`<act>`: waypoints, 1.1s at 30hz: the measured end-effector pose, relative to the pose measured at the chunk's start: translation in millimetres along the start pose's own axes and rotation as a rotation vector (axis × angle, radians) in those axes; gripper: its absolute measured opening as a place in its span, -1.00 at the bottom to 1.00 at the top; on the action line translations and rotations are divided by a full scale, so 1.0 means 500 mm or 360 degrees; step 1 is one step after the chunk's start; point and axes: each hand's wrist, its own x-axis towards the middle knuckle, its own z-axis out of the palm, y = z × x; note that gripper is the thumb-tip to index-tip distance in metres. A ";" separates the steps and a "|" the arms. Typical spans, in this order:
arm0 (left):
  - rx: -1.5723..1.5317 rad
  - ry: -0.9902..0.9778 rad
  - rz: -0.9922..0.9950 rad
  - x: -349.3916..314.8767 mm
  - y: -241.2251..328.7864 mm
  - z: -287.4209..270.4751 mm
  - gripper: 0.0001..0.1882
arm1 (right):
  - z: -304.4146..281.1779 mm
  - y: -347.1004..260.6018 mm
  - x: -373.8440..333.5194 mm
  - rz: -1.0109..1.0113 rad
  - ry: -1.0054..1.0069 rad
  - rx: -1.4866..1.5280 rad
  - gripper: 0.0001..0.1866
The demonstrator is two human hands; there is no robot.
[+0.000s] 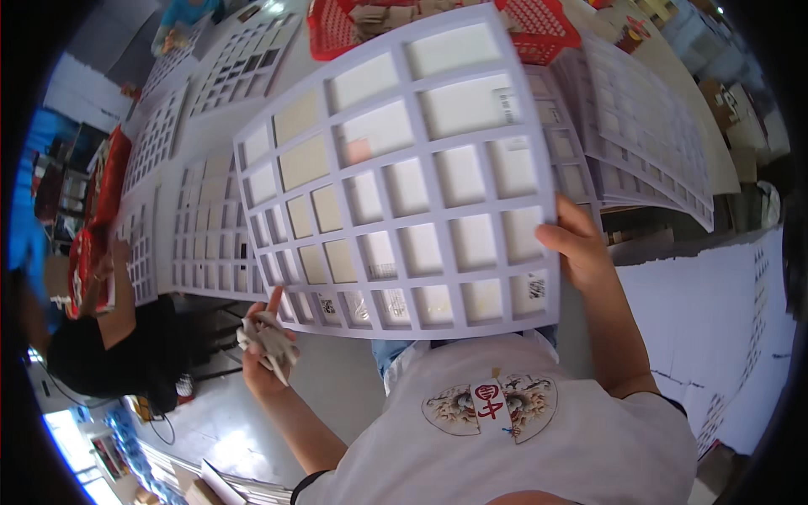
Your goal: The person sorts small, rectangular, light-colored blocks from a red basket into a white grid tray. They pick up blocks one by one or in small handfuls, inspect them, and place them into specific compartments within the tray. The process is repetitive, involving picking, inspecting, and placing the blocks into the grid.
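A large pale-lilac board [412, 261] with rows of rectangular cut-out cells is tilted up before me. White sheets back most cells; a few at its left show cream panels, and some show small printed labels. My right hand [579, 244] pinches the board's right edge, thumb on the front face. At the lower left corner, my left hand [263, 374] is closed round a bunch of small flat greyish-beige pieces [271, 343]. One finger of that hand points up against the board's lower edge. Whether it bears weight I cannot tell.
Beyond the board, a red plastic basket [539, 34] holds beige pieces. Similar gridded boards lie on the white table [206, 135] at left, and several are stacked at right [652, 126]. A co-worker's arm [122, 290] reaches toward red baskets [84, 261] at the left.
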 end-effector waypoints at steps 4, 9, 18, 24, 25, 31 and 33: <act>0.0633 0.0542 -0.0009 -0.005 -0.007 -0.117 -0.42 | 0.025 0.002 0.051 0.0020 -0.0158 0.0105 -0.41; 0.0518 0.0744 -0.0091 -0.037 0.007 -0.136 -0.48 | -0.006 0.023 0.202 -0.0027 -0.0698 0.0570 -0.42; 0.0596 0.0540 -0.0349 0.007 0.036 -0.150 -0.52 | -0.103 0.080 0.486 -0.0570 -0.0180 -0.0655 -0.48; 0.0447 0.0621 -0.0259 -0.008 0.019 -0.150 -0.47 | -0.098 0.101 0.498 -0.1266 0.0000 -0.1866 -0.65; 0.0456 0.0645 -0.0242 -0.013 0.019 -0.149 -0.45 | -0.085 0.082 0.486 -0.1250 0.0012 -0.2002 -0.69; 0.0542 0.0516 -0.0191 -0.019 0.030 -0.150 -0.41 | -0.076 0.118 0.466 -0.0210 0.0586 -0.0607 -0.71; 0.0685 0.0510 -0.0099 -0.017 0.026 -0.135 -0.39 | -0.077 0.102 0.435 -0.0027 0.0738 -0.0146 -0.69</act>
